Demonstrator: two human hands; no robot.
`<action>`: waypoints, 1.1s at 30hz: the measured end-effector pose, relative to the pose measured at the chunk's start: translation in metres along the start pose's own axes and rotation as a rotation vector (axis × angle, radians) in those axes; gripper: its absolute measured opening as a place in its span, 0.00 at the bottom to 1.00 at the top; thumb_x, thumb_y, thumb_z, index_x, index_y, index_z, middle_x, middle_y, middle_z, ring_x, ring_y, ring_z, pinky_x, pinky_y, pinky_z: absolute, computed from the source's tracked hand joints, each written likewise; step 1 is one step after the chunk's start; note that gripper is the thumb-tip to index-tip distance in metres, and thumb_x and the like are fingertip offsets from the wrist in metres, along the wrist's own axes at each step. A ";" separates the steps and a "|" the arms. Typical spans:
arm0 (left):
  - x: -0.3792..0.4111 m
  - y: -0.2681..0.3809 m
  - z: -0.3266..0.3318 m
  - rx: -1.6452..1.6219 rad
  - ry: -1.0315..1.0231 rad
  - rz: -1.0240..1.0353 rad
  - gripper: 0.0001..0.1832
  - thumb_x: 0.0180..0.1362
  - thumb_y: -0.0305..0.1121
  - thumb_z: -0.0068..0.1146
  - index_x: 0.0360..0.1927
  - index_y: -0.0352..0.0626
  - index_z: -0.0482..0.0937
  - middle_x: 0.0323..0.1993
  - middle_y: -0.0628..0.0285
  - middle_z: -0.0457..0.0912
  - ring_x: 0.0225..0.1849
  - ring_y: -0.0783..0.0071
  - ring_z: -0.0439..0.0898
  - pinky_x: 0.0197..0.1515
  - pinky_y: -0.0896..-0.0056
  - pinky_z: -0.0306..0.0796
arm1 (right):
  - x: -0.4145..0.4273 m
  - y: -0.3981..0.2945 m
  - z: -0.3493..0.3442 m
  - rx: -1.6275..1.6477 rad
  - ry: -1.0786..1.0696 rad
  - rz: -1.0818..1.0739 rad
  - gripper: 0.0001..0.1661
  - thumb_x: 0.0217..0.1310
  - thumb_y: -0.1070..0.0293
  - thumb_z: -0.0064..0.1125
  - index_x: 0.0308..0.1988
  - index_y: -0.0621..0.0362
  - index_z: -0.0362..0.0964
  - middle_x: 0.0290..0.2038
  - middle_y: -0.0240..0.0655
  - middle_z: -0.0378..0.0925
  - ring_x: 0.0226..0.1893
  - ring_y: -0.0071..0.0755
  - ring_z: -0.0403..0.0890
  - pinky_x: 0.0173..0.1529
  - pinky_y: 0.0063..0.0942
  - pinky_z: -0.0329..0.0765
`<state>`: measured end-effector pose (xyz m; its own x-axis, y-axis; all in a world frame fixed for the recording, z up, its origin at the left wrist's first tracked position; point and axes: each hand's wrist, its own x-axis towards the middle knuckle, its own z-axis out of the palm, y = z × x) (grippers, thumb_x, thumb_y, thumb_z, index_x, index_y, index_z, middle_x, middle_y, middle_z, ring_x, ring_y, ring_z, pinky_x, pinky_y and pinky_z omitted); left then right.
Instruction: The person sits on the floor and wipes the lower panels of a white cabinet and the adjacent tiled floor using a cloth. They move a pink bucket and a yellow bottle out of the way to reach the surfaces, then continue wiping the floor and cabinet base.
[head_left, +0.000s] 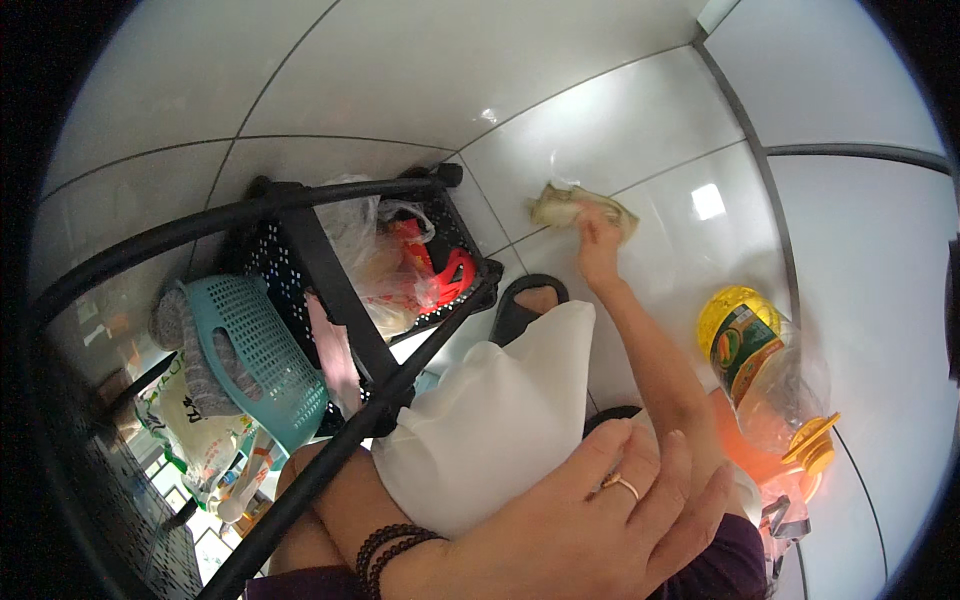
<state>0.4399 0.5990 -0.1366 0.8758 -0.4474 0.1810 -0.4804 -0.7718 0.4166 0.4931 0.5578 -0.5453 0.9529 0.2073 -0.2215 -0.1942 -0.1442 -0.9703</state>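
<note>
On the tiled floor, my right hand (600, 232) is closed on a crumpled, yellowish cloth (570, 208), with the arm stretched out forward. My left hand (600, 502), wearing a ring and a dark bead bracelet (382, 551), lies across in front of my body near the right elbow. Its fingers are slightly apart, and nothing shows in it; the palm is hidden. White fabric (495, 435) covers my lap, and a dark slipper (529, 304) shows beyond it.
At left stands a black rack (330, 195) with a black basket (465, 217) of plastic bags and a teal perforated basket (262, 337). At right are a large oil bottle (750, 345) with yellow contents and an orange container (742, 435). Tiled wall (337, 82) rises behind.
</note>
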 end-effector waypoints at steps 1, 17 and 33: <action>-0.003 -0.001 0.003 0.004 -0.003 0.003 0.21 0.53 0.35 0.50 0.51 0.42 0.72 0.41 0.52 0.76 0.41 0.60 0.75 0.49 0.61 0.69 | 0.006 -0.016 0.005 0.043 0.058 -0.005 0.17 0.61 0.74 0.44 0.48 0.52 0.73 0.51 0.33 0.75 0.55 0.38 0.70 0.60 0.42 0.57; 0.014 -0.014 -0.029 -0.112 -0.339 0.022 0.22 0.53 0.36 0.47 0.51 0.36 0.73 0.39 0.52 0.78 0.38 0.61 0.77 0.46 0.64 0.73 | 0.045 -0.035 0.074 -1.095 -0.493 -0.670 0.19 0.56 0.65 0.47 0.48 0.44 0.75 0.55 0.28 0.72 0.68 0.39 0.54 0.65 0.63 0.45; -0.002 -0.004 -0.004 -0.140 -0.033 -0.042 0.19 0.54 0.33 0.51 0.50 0.42 0.74 0.43 0.53 0.77 0.40 0.61 0.75 0.49 0.62 0.69 | 0.110 -0.098 -0.069 -0.230 0.495 -0.303 0.18 0.61 0.74 0.47 0.51 0.59 0.71 0.46 0.44 0.77 0.43 0.49 0.78 0.48 0.34 0.73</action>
<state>0.4400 0.6048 -0.1352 0.8917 -0.4327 0.1324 -0.4303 -0.7203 0.5440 0.6329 0.5284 -0.4674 0.9635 -0.1934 0.1853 0.1045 -0.3655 -0.9249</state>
